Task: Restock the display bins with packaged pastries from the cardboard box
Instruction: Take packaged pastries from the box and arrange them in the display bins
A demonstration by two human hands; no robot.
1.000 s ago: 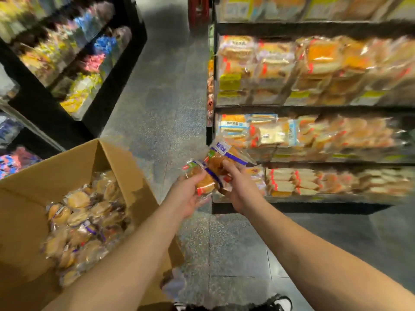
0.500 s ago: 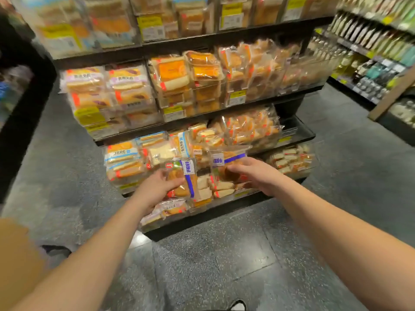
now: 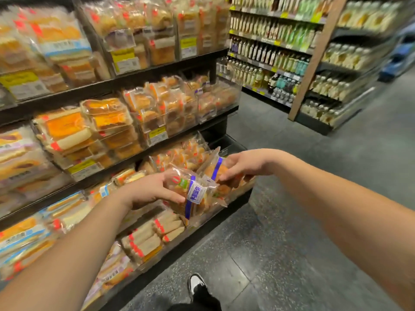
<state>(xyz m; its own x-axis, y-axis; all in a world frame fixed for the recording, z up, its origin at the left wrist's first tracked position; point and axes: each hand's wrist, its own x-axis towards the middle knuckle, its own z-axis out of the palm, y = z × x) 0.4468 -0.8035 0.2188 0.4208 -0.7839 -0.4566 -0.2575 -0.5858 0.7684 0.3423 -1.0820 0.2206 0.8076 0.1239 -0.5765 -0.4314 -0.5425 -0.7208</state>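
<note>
My left hand (image 3: pixel 149 191) grips a clear pastry pack with a blue band and white label (image 3: pixel 193 195), held in front of the low shelf. My right hand (image 3: pixel 243 164) pinches a second blue-banded pastry pack (image 3: pixel 213 168) a little higher and to the right, over the clear display bin (image 3: pixel 241 190) at the right end of the lower shelf. The two packs touch each other. The cardboard box is out of view.
A black shelf unit (image 3: pixel 157 151) with several tiers of bagged pastries fills the left. A bin of long sandwich rolls (image 3: pixel 155 234) sits below my left hand. Bottle shelves (image 3: pixel 269 55) and a wooden post (image 3: pixel 314 57) stand at the right. My shoe (image 3: pixel 196 282) is on grey floor.
The view swung right from the cardboard box to the shelf. Both hands carried their packs rightward along the lower shelf to its right end.
</note>
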